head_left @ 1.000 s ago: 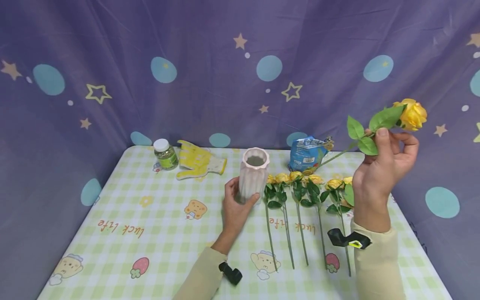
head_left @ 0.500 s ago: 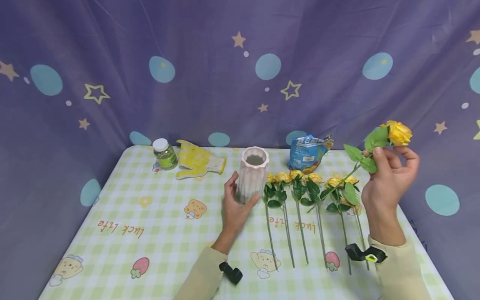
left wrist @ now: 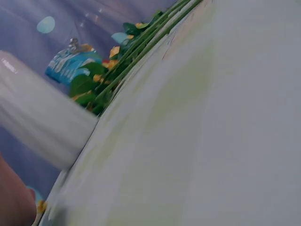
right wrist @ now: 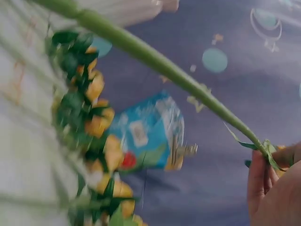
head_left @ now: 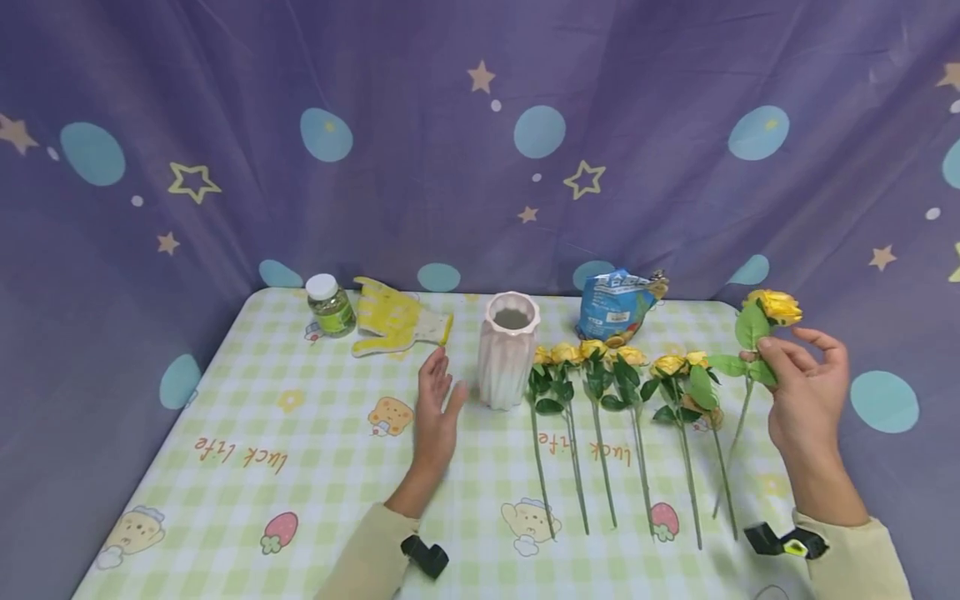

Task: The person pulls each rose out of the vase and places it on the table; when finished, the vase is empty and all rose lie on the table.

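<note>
In the head view my right hand point(head_left: 810, 396) pinches a yellow rose point(head_left: 776, 308) by its upper stem, just under the bloom. Its stem point(right wrist: 155, 59) slants across the right wrist view and hangs down beside the row of roses in the head view. My left hand point(head_left: 437, 408) is at the left of a ribbed pinkish-white vase point(head_left: 507, 367), apart from it, with fingers extended. The vase stands upright, and dark stuff shows inside its mouth. Several yellow roses point(head_left: 592, 350) lie side by side to the right of the vase, blooms toward the back.
Behind the roses stands a blue bag point(head_left: 615, 307) with a clip at its top. A yellow-and-white glove point(head_left: 397, 321) lies at the back left, next to a white-lidded jar point(head_left: 330, 307). A purple curtain point(head_left: 450, 150) hangs behind the checked tablecloth point(head_left: 322, 500).
My left hand has let go of the vase and moved left. My right hand has come down and to the right, and the rose's stem has swung from slanting to nearly upright.
</note>
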The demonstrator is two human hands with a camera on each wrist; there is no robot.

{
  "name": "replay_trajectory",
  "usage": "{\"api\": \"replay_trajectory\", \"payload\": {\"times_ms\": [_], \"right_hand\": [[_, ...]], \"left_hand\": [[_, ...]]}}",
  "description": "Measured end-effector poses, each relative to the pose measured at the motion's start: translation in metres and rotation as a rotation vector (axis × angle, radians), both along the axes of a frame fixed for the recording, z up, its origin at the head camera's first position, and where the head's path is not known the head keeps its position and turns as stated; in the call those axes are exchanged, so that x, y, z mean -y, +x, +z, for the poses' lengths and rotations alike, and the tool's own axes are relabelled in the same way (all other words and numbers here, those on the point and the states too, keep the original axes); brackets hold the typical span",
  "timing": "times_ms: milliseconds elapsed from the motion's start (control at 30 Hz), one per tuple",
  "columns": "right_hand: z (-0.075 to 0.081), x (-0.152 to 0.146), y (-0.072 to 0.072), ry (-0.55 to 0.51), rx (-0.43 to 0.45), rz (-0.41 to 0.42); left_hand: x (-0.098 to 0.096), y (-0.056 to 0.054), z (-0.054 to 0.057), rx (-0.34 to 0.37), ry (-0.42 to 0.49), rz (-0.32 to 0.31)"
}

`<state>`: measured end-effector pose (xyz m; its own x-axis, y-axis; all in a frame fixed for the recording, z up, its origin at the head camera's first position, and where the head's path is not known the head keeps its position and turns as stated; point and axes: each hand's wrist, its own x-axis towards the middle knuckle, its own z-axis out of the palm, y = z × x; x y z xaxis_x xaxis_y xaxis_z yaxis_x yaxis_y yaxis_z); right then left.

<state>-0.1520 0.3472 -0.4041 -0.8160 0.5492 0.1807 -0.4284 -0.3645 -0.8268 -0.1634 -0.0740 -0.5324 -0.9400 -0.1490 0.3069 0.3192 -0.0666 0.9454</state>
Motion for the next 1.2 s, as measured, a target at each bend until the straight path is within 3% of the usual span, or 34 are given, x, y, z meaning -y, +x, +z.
{"api": "replay_trajectory", "payload": {"times_ms": [167,267,500,700,867,1200], "right_hand": [[-0.015,-0.031,0.006,0.123,0.173,0.096],[-0.024,-0.046,0.007,0.23,0.267,0.13],[-0.053,-0.07,0.0,0.4,0.485,0.094],[-0.079,-0.081,-0.008,0.781,0.671,0.066],[-0.09,-0.084,-0.013,0.95,0.752,0.053],[-0.107,-0.094,-0.017,1.068,0.837,0.027]], "left_hand": [[0.028,0.003,0.003,0.045,0.041,-0.017],[0.042,0.003,0.002,0.07,0.02,0.011],[0.061,0.004,0.0,0.152,0.012,0.067],[0.064,0.003,-0.001,0.17,0.032,0.086],[0.066,0.004,-0.003,0.171,0.021,0.085],[0.066,0.005,-0.003,0.186,-0.005,0.095]]}}
